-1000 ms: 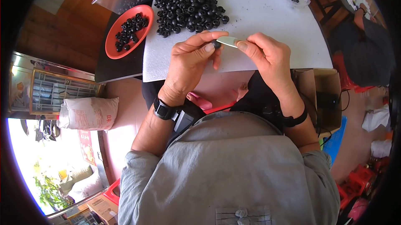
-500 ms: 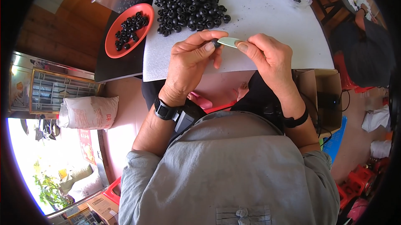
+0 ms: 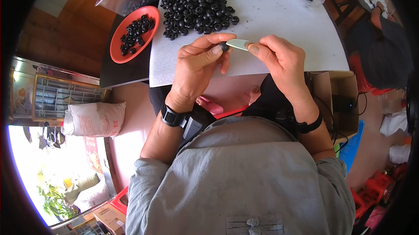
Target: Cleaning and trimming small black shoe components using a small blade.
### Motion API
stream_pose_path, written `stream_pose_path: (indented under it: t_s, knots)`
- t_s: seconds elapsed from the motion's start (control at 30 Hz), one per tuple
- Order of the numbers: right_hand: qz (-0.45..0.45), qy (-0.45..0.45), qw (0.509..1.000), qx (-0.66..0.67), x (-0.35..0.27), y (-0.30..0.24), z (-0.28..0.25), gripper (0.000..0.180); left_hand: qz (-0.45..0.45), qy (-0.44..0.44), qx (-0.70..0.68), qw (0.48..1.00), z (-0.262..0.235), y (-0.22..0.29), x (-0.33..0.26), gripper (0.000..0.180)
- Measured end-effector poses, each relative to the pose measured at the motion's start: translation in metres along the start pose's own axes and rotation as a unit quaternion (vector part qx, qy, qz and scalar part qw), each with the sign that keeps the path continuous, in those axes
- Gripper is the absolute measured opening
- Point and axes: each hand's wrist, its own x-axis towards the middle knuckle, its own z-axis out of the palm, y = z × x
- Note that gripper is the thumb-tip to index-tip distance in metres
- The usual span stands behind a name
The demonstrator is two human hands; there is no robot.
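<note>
Left hand (image 3: 191, 63): grip clamped on black bead (image 3: 224, 47). Right hand (image 3: 283, 56): grip clamped on pale blade (image 3: 237, 43), long axis roughly left-right, tip at bead's right edge.

Both forearms come up from the sides here, the left forearm (image 3: 157, 143) and the right forearm (image 3: 317, 141) angling inward, and the hands meet out front, close but apart! Left hand (image 3: 194, 63): thumb (image 3: 213, 53) and forefinger (image 3: 216, 38) in a pinch, forefinger stretched out above, other fingers curled below. Across to the right hand (image 3: 281, 58), thumb pointing leftward, forefinger bent beside it, another firm pinch, remaining fingers folded toward the palm. Elbows bent, both sides!
</note>
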Motion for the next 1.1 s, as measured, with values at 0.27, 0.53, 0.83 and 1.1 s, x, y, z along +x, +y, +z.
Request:
stream_pose_path:
  t_s: [0.27, 0.53, 0.83, 1.1]
  knots:
    - [0.003, -0.003, 1.000, -0.027, 0.001, 0.002, 0.001, 0.034, -0.001, 0.009, 0.004, 1.000, 0.002, -0.001, 0.002, 0.027]
    - [0.000, -0.003, 0.999, -0.038, 0.000, 0.000, 0.001, 0.033, 0.009, 0.023, 0.000, 1.000, 0.002, -0.002, -0.001, 0.026]
    - [-0.022, 0.002, 0.998, -0.055, 0.001, 0.004, 0.002, 0.031, 0.041, 0.059, 0.040, 0.997, 0.007, -0.007, -0.002, 0.025]
    - [-0.017, 0.006, 0.998, -0.053, 0.000, 0.002, 0.003, 0.031, 0.054, 0.080, 0.055, 0.994, 0.010, -0.010, -0.002, 0.026]
